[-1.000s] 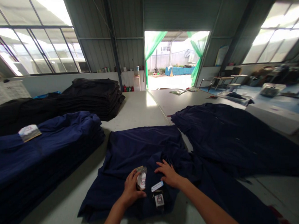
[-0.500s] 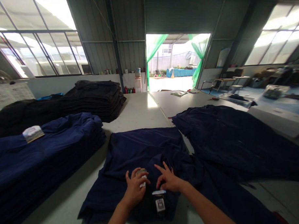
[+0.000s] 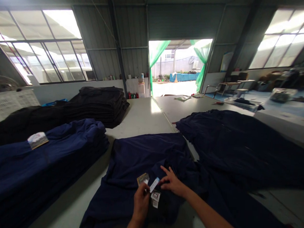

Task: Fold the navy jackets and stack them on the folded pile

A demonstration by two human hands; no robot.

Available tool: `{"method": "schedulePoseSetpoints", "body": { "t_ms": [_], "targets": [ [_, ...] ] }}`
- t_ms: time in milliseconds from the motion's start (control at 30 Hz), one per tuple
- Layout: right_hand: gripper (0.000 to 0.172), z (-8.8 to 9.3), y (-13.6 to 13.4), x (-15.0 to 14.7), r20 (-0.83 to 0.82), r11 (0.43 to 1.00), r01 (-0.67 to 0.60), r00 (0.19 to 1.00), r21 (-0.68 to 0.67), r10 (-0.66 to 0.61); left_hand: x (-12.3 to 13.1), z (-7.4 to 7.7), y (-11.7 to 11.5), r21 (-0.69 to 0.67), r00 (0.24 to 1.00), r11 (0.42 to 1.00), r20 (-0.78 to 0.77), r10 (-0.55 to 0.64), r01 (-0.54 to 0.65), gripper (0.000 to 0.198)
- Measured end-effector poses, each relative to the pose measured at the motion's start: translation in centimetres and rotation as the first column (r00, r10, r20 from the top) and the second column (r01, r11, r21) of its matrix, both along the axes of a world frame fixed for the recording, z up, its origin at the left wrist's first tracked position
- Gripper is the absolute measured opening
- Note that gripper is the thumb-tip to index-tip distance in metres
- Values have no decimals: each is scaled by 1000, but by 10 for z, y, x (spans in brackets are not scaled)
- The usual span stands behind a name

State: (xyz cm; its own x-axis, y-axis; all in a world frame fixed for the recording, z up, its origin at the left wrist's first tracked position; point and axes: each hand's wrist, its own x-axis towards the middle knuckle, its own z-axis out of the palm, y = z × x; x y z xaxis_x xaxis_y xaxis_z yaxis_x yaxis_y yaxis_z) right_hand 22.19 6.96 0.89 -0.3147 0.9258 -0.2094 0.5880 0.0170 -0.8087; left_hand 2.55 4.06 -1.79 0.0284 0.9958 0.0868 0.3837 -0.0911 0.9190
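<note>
A navy blue garment (image 3: 143, 148) lies spread on the table before me. Over its near part, my left hand (image 3: 141, 201) is closed in a pinch on a small white label (image 3: 154, 185) with a blue end. A yellow-edged tag (image 3: 142, 178) shows just beyond those fingers, and a printed white tag (image 3: 155, 196) hangs below the label. My right hand (image 3: 173, 184) is at the label's right end, index and middle fingers stretched out over the cloth. Whether its thumb touches the label, I cannot tell.
To the left is a stack of folded navy garments (image 3: 53, 153) topped by a loose tag (image 3: 38, 140). Behind it rises a black garment stack (image 3: 99, 105). More navy garments (image 3: 236, 140) are heaped on the right. Flat packets (image 3: 182, 98) lie on the far table (image 3: 139, 115).
My left hand has turned and closed on the white label, which now tilts up to the right. The printed tag below has shifted left. My right hand stays nearly in place.
</note>
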Motion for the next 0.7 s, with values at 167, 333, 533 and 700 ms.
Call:
{"method": "schedulePoseSetpoints", "body": {
  "t_ms": [167,333,533,700],
  "targets": [
    [46,0,4,-13,-104,987,-18,994,157,34,8,-4,5,133,993,988,98,72,-84,8],
    [38,-5,3,-19,-69,987,37,997,156,-26,8,3,6,4,992,999,122,43,-44,3],
    [32,-13,-6,-31,82,976,149,983,160,-163,5,5,9,-63,942,989,319,-110,137,14],
    [24,-6,-9,-35,136,984,143,978,105,-157,6,3,13,-192,899,968,432,-67,164,17]
  ]
}}
